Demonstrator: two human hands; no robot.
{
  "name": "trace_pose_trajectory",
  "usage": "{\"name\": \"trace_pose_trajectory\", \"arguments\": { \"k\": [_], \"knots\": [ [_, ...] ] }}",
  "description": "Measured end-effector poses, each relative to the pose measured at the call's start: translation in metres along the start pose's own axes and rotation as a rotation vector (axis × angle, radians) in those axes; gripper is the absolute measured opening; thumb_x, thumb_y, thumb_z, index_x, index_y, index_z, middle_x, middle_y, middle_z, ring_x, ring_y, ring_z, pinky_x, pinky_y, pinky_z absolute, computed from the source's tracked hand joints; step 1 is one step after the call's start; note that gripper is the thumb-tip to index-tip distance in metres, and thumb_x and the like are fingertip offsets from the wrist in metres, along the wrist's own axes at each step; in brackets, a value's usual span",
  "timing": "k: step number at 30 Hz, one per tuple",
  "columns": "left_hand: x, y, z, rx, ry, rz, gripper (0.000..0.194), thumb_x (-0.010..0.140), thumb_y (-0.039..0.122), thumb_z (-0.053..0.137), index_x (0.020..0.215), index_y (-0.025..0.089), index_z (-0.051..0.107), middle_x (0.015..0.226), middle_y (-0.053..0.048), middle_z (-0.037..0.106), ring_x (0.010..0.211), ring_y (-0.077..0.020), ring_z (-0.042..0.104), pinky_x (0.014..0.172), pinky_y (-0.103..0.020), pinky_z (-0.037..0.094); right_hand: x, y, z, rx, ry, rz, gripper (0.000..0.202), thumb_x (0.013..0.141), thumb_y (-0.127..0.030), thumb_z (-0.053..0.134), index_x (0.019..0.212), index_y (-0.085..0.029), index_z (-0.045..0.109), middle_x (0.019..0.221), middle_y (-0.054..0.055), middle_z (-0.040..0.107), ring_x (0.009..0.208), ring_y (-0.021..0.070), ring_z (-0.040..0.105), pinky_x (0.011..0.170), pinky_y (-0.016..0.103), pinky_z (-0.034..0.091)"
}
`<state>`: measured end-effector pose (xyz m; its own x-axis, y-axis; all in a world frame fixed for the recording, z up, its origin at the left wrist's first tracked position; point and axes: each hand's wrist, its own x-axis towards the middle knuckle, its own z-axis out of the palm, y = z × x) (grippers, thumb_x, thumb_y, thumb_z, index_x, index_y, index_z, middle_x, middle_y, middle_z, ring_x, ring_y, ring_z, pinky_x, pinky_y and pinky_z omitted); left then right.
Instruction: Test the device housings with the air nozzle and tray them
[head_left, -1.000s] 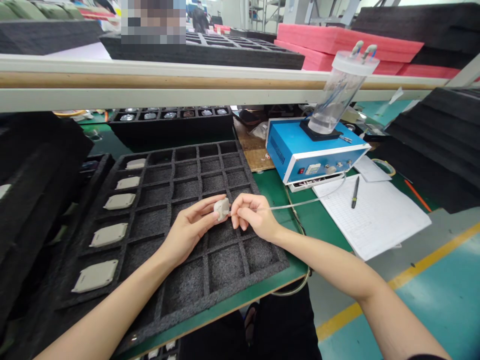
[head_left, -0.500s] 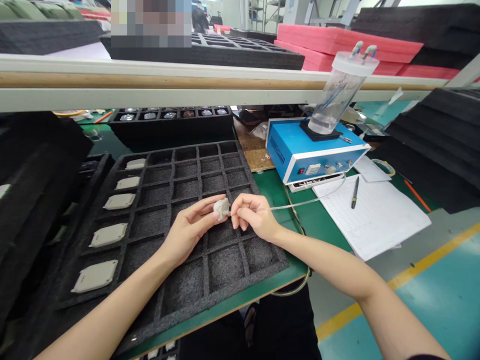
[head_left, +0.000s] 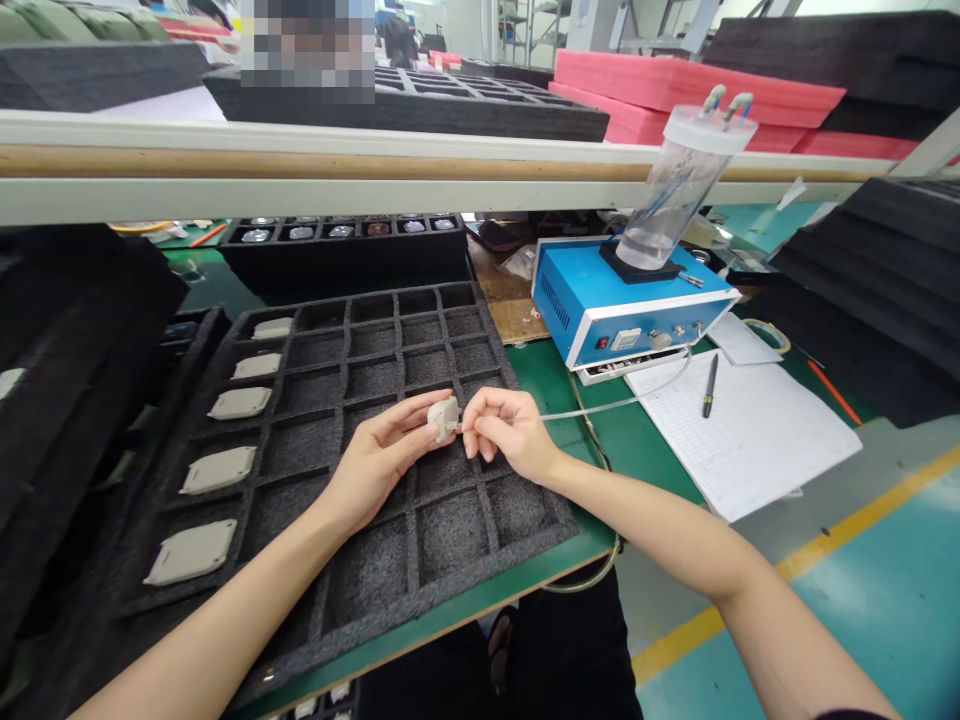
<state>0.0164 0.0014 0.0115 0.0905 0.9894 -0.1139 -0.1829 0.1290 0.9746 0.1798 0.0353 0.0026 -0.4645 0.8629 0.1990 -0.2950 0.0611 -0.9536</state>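
Observation:
Between the thumb and fingers of my left hand [head_left: 379, 450] is a small beige plastic housing [head_left: 442, 415]. My right hand [head_left: 506, 430] pinches the end of a thin clear tube [head_left: 592, 408] right against the housing's right side; whether the tube's tip enters it is hidden by my fingers. The tube runs right to a blue box-shaped machine [head_left: 637, 300]. Both hands are above a black foam tray [head_left: 375, 575] with square compartments. Several flat beige housings [head_left: 191, 552] lie in its left column.
A clear cylinder [head_left: 675, 190] with a white lid stands on the machine. Paper sheets [head_left: 750, 430] with a pen [head_left: 709, 385] lie at right. Black foam stacks flank both sides, and a shelf rail [head_left: 450, 195] crosses behind. A person is beyond it.
My hands, the housing and the tube stay in nearly the same place. The blurred person behind the shelf has shifted slightly.

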Motion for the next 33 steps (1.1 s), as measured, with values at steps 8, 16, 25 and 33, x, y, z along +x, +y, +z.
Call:
{"name": "trace_pose_trajectory", "arguments": {
  "k": [8,16,25,33],
  "knots": [
    [0.0008,-0.0015,-0.0011,-0.011,-0.017,0.0,0.039,0.07,0.027,0.071,0.108,0.021,0.066,0.105,-0.007,0.069,0.098,-0.0207,0.062,0.091,-0.035,0.049,0.0001,0.0011,-0.0007,0.001,-0.009,-0.004,0.007,0.068,-0.016,0.048,0.064,-0.015,0.054,0.049,-0.004,0.058,0.035,0.0049,0.043,0.037,0.016,0.032],
    [-0.0001,-0.0007,-0.0008,-0.013,-0.012,0.0,0.039,0.069,0.027,0.072,0.107,0.021,0.067,0.102,-0.006,0.069,0.097,-0.0214,0.062,0.092,-0.036,0.048,0.0001,0.0003,0.0002,0.001,0.001,0.002,0.007,0.067,-0.016,0.048,0.064,-0.015,0.054,0.048,-0.004,0.057,0.035,0.0052,0.042,0.037,0.017,0.031],
    [-0.0006,0.0014,0.0007,-0.014,-0.005,-0.005,0.038,0.068,0.028,0.073,0.105,0.022,0.068,0.098,-0.006,0.07,0.095,-0.0212,0.063,0.091,-0.036,0.049,-0.0002,0.0,0.0,0.006,0.002,-0.009,0.007,0.068,-0.015,0.048,0.064,-0.014,0.054,0.048,-0.003,0.058,0.035,0.005,0.043,0.037,0.017,0.032],
    [-0.0001,0.001,0.0009,-0.009,-0.009,-0.003,0.04,0.068,0.028,0.073,0.107,0.02,0.067,0.101,-0.007,0.069,0.096,-0.0218,0.062,0.091,-0.037,0.049,-0.0006,0.0005,-0.0001,0.019,-0.001,-0.015,0.008,0.068,-0.013,0.047,0.064,-0.014,0.055,0.048,-0.003,0.058,0.035,0.0049,0.043,0.037,0.016,0.032]
  ]
}}
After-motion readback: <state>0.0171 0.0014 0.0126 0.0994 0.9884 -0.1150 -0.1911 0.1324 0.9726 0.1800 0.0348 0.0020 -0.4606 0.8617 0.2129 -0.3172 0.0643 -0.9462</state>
